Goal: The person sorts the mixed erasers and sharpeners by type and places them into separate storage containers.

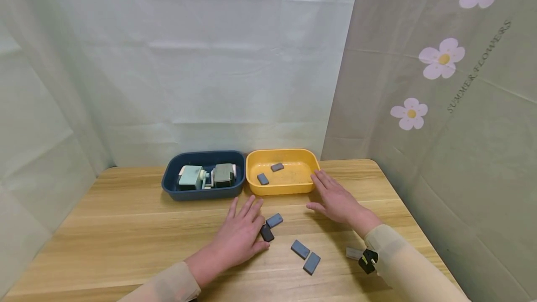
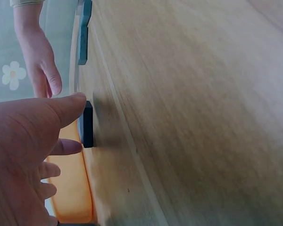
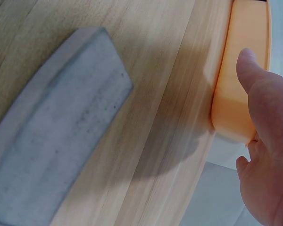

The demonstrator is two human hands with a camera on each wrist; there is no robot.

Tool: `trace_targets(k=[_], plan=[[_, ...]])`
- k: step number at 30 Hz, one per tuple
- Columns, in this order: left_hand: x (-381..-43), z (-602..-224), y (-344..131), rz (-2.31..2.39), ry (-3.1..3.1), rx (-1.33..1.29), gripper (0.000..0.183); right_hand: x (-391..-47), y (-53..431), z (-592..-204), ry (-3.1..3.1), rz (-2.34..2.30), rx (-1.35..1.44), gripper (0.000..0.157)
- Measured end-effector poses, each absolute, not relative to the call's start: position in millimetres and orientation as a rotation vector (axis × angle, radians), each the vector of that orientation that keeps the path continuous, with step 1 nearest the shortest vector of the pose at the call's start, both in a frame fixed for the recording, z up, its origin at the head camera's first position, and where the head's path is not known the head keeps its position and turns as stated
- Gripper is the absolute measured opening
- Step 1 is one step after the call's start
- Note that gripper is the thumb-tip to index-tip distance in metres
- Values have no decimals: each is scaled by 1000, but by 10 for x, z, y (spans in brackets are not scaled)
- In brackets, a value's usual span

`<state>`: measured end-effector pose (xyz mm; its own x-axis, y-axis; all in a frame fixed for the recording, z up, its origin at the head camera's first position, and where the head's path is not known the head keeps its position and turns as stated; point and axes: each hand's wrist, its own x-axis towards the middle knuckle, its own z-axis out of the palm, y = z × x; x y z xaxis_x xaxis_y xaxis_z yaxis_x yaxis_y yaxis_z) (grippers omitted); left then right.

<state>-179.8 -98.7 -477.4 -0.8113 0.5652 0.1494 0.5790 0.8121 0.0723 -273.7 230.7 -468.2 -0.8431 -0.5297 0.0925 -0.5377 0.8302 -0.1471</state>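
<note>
My left hand [image 1: 240,233] reaches over the table with thumb and index finger at opposite ends of a dark rectangular block [image 1: 266,233]. The left wrist view shows that block [image 2: 88,125] between the thumb tip and the index fingertip. Another grey block [image 1: 274,220] lies just beyond it. Farther right, my right hand [image 1: 334,199] holds nothing; its extended fingers are by the right end of the yellow bin [image 1: 285,190], though contact is unclear. Two grey blocks, one toward the left [image 1: 262,179] and one farther back [image 1: 277,167], lie inside that bin.
Two more grey blocks, an upper one [image 1: 300,249] and a lower one [image 1: 312,263], lie between my arms. A pale block [image 1: 354,253] is beside my right wrist camera. The navy bin [image 1: 201,195] holds a mint [image 1: 190,177] and a grey [image 1: 223,175] box-shaped device.
</note>
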Motion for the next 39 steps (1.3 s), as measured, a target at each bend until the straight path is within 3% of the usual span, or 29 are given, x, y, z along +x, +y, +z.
trace_targets(k=[39], plan=[[-1821, -4821, -913, -143, -2983, -902, 60, -2742, 2313, -4688, -2957, 281, 871, 96]])
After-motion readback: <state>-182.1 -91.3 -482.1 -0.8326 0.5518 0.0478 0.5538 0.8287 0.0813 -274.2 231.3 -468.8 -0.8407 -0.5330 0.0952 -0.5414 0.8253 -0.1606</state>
